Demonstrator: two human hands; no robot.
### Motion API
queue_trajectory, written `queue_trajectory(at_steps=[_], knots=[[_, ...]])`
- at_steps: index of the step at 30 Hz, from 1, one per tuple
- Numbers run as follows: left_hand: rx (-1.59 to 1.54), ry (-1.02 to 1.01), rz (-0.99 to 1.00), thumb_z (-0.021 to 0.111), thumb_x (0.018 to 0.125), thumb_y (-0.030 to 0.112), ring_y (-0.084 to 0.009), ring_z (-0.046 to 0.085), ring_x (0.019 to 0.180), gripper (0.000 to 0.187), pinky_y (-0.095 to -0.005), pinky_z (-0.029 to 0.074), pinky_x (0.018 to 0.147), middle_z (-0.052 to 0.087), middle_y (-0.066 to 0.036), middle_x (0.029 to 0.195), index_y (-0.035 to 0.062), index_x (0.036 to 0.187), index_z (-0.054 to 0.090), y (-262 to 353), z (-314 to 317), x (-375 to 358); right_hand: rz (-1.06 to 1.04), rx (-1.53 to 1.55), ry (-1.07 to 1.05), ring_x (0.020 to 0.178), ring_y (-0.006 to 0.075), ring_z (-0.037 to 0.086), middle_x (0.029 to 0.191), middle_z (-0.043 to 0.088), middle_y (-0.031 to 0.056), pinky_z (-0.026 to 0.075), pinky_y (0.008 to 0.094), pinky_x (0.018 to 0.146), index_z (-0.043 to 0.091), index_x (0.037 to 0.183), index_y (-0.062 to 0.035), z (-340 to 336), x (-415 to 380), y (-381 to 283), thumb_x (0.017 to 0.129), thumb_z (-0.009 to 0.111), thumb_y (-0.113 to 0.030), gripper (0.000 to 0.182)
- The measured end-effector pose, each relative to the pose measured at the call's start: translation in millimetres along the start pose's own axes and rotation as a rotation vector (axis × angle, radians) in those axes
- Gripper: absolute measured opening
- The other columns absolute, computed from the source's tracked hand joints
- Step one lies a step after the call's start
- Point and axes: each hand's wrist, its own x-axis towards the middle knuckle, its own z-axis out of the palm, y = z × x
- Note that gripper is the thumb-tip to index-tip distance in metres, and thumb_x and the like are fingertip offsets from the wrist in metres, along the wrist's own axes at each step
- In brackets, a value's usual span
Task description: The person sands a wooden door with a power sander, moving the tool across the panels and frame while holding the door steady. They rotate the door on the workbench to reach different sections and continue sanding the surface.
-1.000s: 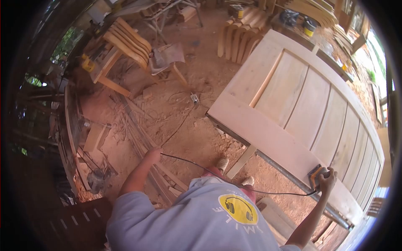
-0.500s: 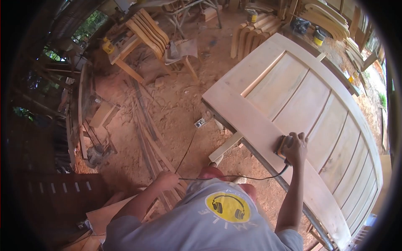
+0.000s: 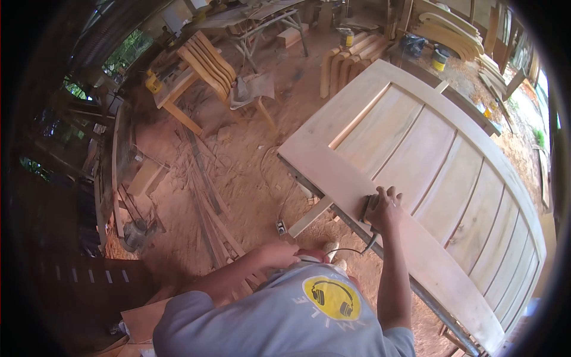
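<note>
My right hand [image 3: 386, 209] is closed over a small power sander [image 3: 370, 209]. The sander sits on the wide edge board of a pale wooden panel door [image 3: 351, 169], near the door's side facing me. From the sander a dark power cord [image 3: 348, 250] loops down and across toward my body. My left hand [image 3: 281, 254] is closed around that cord in front of my shirt; its fingers partly hide the grip. Just beyond the left hand, a small white socket box [image 3: 281, 226] lies near the floor with a thin cable running away from it.
The door rests on a metal pipe [image 3: 428, 297] and a wooden bar [image 3: 312, 215]. Long wood strips [image 3: 208, 214] lie on the dusty floor to the left. Curved wooden pieces [image 3: 208, 59] stand on a bench at the back, with more stacked pieces [image 3: 351, 59] behind the door.
My right hand and the sander have slid left along the edge board. My left hand has moved right, closer to my body, and the socket box is nearer to me. The view has shifted slightly.
</note>
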Motion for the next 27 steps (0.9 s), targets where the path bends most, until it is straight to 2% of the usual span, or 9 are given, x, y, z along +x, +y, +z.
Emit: queue_trajectory(at_steps=[3,7,9,12,15,17,19,20,27], knots=[[-0.043,0.273,0.296,0.060,0.098,0.035,-0.0401,0.063,0.115,0.039,-0.0490,0.049,0.099,0.068,-0.021,0.119,0.0038,0.121,0.064,28.0,-20.0,42.9,-0.045,-0.004,-0.017,0.111,0.0403,0.055,0.121,0.060,0.0143,0.057,0.0484,0.085,0.067,0.125,-0.0084,4.2,4.2,3.6,0.080,0.065,-0.012,0.045],[-0.116,0.970,0.861,0.070,0.092,0.028,-0.0371,0.058,0.122,0.037,-0.0506,0.043,0.108,0.062,-0.018,0.127,0.0041,0.121,0.063,77.7,-57.1,124.9,-0.204,0.012,-0.100,0.111,0.0412,0.054,0.120,0.060,0.0155,0.056,0.0481,0.083,0.065,0.127,-0.0094,-5.1,15.5,-2.8,0.078,0.068,-0.016,0.049],[-0.083,1.061,0.945,0.070,0.092,0.033,-0.0351,0.056,0.125,0.040,-0.0518,0.042,0.108,0.060,-0.017,0.131,0.0051,0.120,0.064,96.7,-84.7,156.1,-0.258,0.084,-0.179,0.115,0.0404,0.054,0.122,0.060,0.0160,0.053,0.0478,0.089,0.064,0.128,-0.0097,13.9,31.9,10.7,0.078,0.071,-0.020,0.051],[0.056,1.118,1.147,0.067,0.092,0.042,-0.0350,0.059,0.119,0.046,-0.0512,0.042,0.108,0.063,-0.017,0.125,0.0031,0.115,0.066,108.1,-133.7,173.1,-0.376,0.157,-0.155,0.118,0.0396,0.054,0.125,0.059,0.0159,0.051,0.0467,0.093,0.063,0.129,-0.0106,56.4,58.1,29.1,0.079,0.070,-0.021,0.051],[0.091,0.726,1.308,0.061,0.092,0.049,-0.0357,0.063,0.111,0.052,-0.0506,0.042,0.108,0.067,-0.017,0.115,0.0015,0.111,0.069,102.2,-148.9,211.9,-0.470,0.230,-0.029,0.120,0.0389,0.053,0.127,0.058,0.0158,0.050,0.0456,0.097,0.063,0.129,-0.0115,114.2,76.0,58.5,0.080,0.070,-0.022,0.051],[0.082,0.779,1.318,0.057,0.093,0.053,-0.0375,0.066,0.102,0.056,-0.0507,0.045,0.104,0.071,-0.017,0.107,0.0013,0.107,0.071,100.9,-158.3,218.4,-0.535,0.285,0.063,0.122,0.0383,0.053,0.129,0.058,0.0157,0.048,0.0449,0.100,0.062,0.130,-0.0121,140.4,88.3,67.9,0.081,0.070,-0.023,0.051],[0.085,0.855,1.320,0.056,0.092,0.055,-0.0378,0.066,0.100,0.057,-0.0508,0.046,0.102,0.071,-0.018,0.107,0.0017,0.107,0.071,100.9,-155.5,228.1,-0.559,0.010,0.147,0.117,0.0393,0.054,0.121,0.060,0.0161,0.050,0.0471,0.093,0.064,0.125,-0.0070,111.1,84.8,43.1,0.077,0.072,-0.019,0.050],[0.054,0.885,1.295,0.054,0.093,0.056,-0.0378,0.067,0.099,0.059,-0.0514,0.048,0.099,0.071,-0.019,0.107,0.0019,0.106,0.072,104.5,-155.6,225.3,-0.349,0.058,-0.194,0.127,0.0414,0.049,0.136,0.054,0.0218,0.041,0.0477,0.109,0.059,0.130,-0.0069,85.4,84.2,34.8,0.084,0.065,-0.029,0.051],[-0.046,1.024,1.286,0.052,0.093,0.054,-0.0390,0.069,0.092,0.058,-0.0512,0.051,0.093,0.072,-0.018,0.101,0.0009,0.104,0.072,154.7,-122.2,230.5,-0.449,0.196,-0.117,0.126,0.0418,0.050,0.135,0.054,0.0222,0.041,0.0481,0.108,0.059,0.129,-0.0067,40.3,57.7,63.0,0.082,0.066,-0.029,0.052]])
